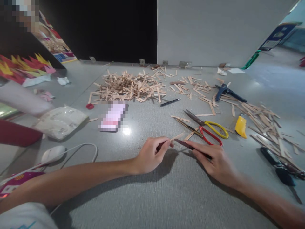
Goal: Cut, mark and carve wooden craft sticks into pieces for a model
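In the head view my left hand (pixel 153 154) is closed, pinching a short wooden craft stick (pixel 177 137) between thumb and fingers. My right hand (pixel 215 162) grips a dark, narrow tool that looks like a file (pixel 184 144), its tip up against the stick or just beside it. Both hands are just above the grey table. Beyond the right hand lie scissors (pixel 202 122) with one yellow and one red handle, blades apart. A slim brass-coloured pointed tool (pixel 187 125) lies across them, and loose stick pieces are around it.
A heap of cut sticks (pixel 131 86) lies at the back; more sticks (pixel 269 127) spread right. Around them are a pen (pixel 170 102), dark blue cutters (pixel 230 92), a yellow-handled tool (pixel 241 126) and keys (pixel 283 168). Leftward are a phone (pixel 113 117), plastic packet (pixel 63 122) and cabled white mouse (pixel 54 154).
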The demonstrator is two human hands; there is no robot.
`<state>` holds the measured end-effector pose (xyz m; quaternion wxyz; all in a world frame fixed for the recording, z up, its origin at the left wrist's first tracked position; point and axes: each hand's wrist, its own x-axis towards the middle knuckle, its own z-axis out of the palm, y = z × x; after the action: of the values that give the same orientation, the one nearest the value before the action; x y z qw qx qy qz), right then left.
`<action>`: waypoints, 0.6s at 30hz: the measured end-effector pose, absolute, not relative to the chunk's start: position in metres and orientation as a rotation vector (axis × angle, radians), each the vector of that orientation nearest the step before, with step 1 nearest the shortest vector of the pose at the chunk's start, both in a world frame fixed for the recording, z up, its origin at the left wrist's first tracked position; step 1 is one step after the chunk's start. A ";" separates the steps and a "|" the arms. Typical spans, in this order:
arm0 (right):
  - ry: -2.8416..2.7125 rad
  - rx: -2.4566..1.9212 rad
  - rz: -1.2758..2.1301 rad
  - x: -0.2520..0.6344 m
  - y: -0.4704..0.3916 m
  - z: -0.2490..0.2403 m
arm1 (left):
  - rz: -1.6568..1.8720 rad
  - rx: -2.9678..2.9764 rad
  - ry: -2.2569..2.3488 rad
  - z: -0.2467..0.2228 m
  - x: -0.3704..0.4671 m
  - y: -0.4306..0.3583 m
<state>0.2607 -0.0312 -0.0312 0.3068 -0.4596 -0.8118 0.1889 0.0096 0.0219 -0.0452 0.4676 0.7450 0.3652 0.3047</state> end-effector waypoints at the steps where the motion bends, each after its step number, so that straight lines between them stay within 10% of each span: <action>1: -2.187 -1.241 0.506 0.262 -0.031 -0.028 | 0.728 1.875 0.891 -0.045 0.010 0.022; 18: -2.419 -1.113 -0.560 0.252 -0.046 -0.016 | 0.624 1.885 0.786 -0.036 0.016 0.015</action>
<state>0.2519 -0.0463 -0.0161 0.2087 -0.3999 -0.8695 -0.2013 0.0164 0.0146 -0.0364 0.4819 0.7734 0.3226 0.2559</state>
